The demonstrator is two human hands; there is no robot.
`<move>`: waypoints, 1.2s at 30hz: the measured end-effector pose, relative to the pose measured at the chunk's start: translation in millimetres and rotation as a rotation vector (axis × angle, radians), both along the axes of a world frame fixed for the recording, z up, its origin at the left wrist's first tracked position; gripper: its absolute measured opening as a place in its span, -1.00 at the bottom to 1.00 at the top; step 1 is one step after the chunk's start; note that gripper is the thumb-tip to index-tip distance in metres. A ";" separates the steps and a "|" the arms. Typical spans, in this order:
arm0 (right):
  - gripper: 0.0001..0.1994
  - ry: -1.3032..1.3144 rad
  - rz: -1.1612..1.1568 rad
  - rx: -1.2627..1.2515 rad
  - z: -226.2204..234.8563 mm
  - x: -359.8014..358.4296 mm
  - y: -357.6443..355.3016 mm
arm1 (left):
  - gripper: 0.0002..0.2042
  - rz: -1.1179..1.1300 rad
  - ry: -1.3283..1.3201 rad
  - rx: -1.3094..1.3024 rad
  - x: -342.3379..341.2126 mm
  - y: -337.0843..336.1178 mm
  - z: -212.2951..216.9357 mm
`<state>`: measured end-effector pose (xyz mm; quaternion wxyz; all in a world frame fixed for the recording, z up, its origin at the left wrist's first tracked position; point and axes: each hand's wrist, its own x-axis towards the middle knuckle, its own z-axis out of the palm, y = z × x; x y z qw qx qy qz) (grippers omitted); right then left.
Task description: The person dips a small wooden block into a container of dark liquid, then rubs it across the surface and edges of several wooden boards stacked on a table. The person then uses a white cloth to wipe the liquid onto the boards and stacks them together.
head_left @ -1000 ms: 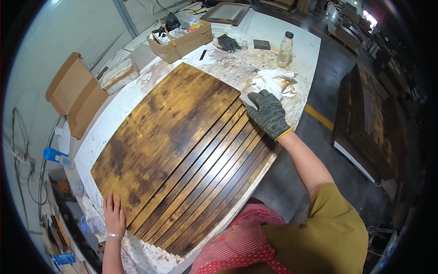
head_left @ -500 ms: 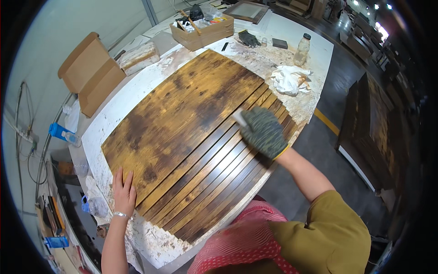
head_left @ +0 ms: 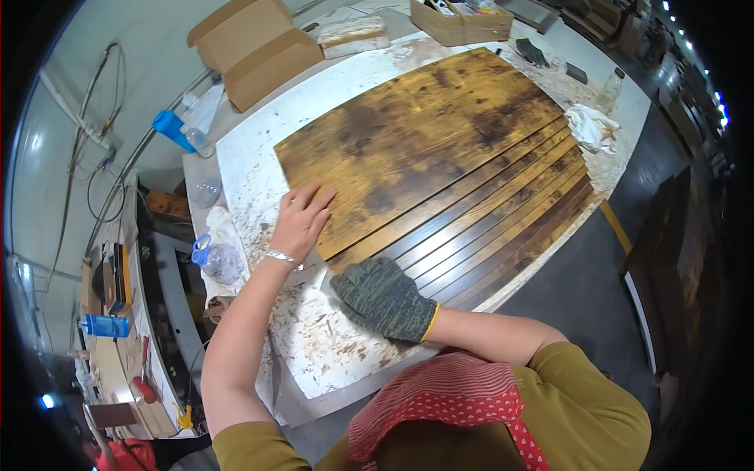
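My bare left hand (head_left: pixel 303 220), with a silver bracelet at the wrist, rests with fingers spread on the near left corner of a brown wood-grain board (head_left: pixel 424 133). This board tops a stack of several boards (head_left: pixel 479 224), staggered so that their long edges show as steps toward me. My right hand (head_left: pixel 385 300) wears a dark green mottled knit glove with a yellow cuff. It is closed round a small pale pad (head_left: pixel 327 284), mostly hidden by the fingers, at the left end of the stepped edges.
An open cardboard box (head_left: pixel 255 59) and a carton of odds and ends (head_left: pixel 463 23) stand at the back. A crumpled white cloth (head_left: pixel 591 128), a bottle (head_left: pixel 610 92) and a spare glove (head_left: pixel 532 52) lie at the right. Jugs (head_left: pixel 220 259) line the left of the stained white table (head_left: pixel 251 188).
My right hand has swept from the right part of the stepped edges down to their left end with the pad. My left hand stays on the board's corner. The view has shifted left.
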<state>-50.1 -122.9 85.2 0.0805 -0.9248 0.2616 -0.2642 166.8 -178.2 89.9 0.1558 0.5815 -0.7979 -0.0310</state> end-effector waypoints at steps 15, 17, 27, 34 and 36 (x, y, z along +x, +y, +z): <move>-0.74 0.076 -0.206 -0.078 39.1 -14.1 -36.8 | -0.66 0.001 0.096 -0.127 7.9 5.4 -17.4; -0.74 0.015 -0.088 -0.135 40.5 11.7 -21.6 | -0.63 0.002 0.090 -0.072 6.0 2.2 -14.3; -0.77 0.105 -0.032 -0.026 29.7 18.2 -23.8 | -0.59 -0.036 0.042 -0.062 5.4 -1.9 -12.2; -0.73 0.045 -0.372 -0.024 22.6 -104.2 -96.4 | -0.62 0.018 0.017 -0.089 4.3 5.3 -11.2; -0.73 0.034 -0.404 -0.087 23.1 -117.0 -100.9 | -0.62 0.010 -0.015 -0.073 0.3 4.1 -10.0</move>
